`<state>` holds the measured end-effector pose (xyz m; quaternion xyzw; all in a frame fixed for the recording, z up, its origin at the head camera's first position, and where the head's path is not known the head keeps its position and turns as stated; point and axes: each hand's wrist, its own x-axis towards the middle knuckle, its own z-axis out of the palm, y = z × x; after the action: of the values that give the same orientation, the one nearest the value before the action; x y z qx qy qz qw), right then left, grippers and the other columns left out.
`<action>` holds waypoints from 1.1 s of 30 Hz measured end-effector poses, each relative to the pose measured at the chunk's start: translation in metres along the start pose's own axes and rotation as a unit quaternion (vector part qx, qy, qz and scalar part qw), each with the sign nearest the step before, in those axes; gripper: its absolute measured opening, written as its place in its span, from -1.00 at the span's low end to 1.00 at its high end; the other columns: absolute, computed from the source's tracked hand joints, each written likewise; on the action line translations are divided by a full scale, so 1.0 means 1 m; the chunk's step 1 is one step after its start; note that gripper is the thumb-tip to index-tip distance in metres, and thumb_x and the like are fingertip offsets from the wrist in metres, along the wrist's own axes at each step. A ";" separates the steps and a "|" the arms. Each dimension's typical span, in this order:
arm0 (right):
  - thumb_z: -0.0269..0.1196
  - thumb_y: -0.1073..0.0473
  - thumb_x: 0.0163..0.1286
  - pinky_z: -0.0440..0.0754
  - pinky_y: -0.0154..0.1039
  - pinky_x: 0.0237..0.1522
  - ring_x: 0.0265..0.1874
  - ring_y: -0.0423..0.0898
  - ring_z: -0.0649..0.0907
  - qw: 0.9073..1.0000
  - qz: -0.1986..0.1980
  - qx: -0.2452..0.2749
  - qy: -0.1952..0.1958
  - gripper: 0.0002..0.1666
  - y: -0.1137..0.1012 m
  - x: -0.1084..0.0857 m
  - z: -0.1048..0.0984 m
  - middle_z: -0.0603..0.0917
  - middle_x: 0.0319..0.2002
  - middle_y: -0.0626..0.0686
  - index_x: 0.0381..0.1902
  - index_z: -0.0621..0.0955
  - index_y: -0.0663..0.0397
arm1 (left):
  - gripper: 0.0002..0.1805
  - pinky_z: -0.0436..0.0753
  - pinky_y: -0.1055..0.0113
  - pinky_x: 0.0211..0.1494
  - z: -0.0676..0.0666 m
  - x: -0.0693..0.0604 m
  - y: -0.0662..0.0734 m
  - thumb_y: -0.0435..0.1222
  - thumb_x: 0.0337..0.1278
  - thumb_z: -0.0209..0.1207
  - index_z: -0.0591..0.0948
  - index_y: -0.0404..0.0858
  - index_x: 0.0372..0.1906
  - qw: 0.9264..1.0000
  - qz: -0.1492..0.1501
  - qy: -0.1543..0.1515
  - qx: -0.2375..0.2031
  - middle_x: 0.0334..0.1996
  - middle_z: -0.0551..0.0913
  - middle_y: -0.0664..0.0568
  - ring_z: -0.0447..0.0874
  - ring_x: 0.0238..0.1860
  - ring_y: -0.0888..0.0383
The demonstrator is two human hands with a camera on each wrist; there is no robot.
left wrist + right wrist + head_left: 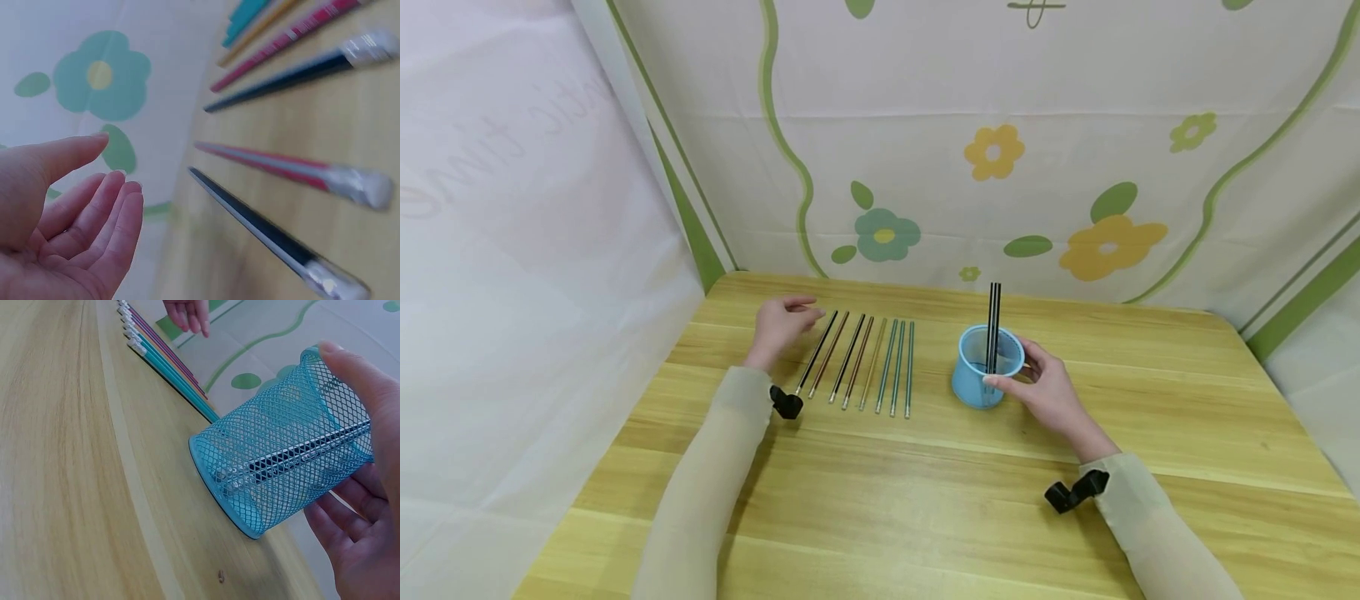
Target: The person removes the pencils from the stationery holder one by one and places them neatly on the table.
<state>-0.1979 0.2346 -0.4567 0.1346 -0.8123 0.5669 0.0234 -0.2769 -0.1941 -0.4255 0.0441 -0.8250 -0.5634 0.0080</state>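
Observation:
My left hand (777, 330) hovers at the left end of a row of pencils, fingers loosely extended, holding nothing. Nearest to it lies a black pencil (817, 352), then a red pencil (829, 354); the left wrist view shows a gap between hand (81, 219) and black pencil (256, 225). Further right come another black and red one, a yellow pencil (873, 364) and green pencils (909, 371). With my right hand (1051, 398) I grip a blue mesh pencil cup (972, 387), thumb at its rim, fingers round the far side. Black pencils (993, 321) stand inside it, eraser ends down.
The wooden table (887, 508) reaches back to a white cloth (917, 158) printed with flowers. Another cloth (542, 275) hangs along the left side. All the loose pencils point away from me, their eraser ends nearer.

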 end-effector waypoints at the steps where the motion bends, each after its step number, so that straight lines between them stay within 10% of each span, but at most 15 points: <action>1: 0.51 0.17 0.28 0.52 -0.44 0.15 0.24 0.15 0.53 1.000 0.000 0.000 0.000 -0.10 0.000 0.000 0.000 0.53 0.28 0.22 0.48 0.36 0.21 | -0.54 0.71 0.09 0.03 0.000 0.000 0.003 -0.23 0.28 0.38 0.65 -0.29 0.22 1.000 0.003 0.001 -0.007 -0.08 0.69 -0.15 0.71 -0.01 -0.18; 33: 0.51 0.20 0.28 0.53 -0.47 0.12 0.21 0.17 0.55 1.000 -0.009 0.001 0.001 -0.13 -0.002 0.000 0.000 0.55 0.24 0.22 0.46 0.38 0.24 | -0.61 0.68 0.23 -0.01 0.090 -0.028 0.085 -0.14 0.22 0.43 0.74 -0.18 0.11 0.984 0.151 -0.089 0.005 -0.13 0.76 0.06 0.71 -0.10 0.14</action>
<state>-0.1969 0.2338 -0.4549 0.1409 -0.8104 0.5679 0.0291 -0.2602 -0.0780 -0.3785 -0.1316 -0.8223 -0.5533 0.0190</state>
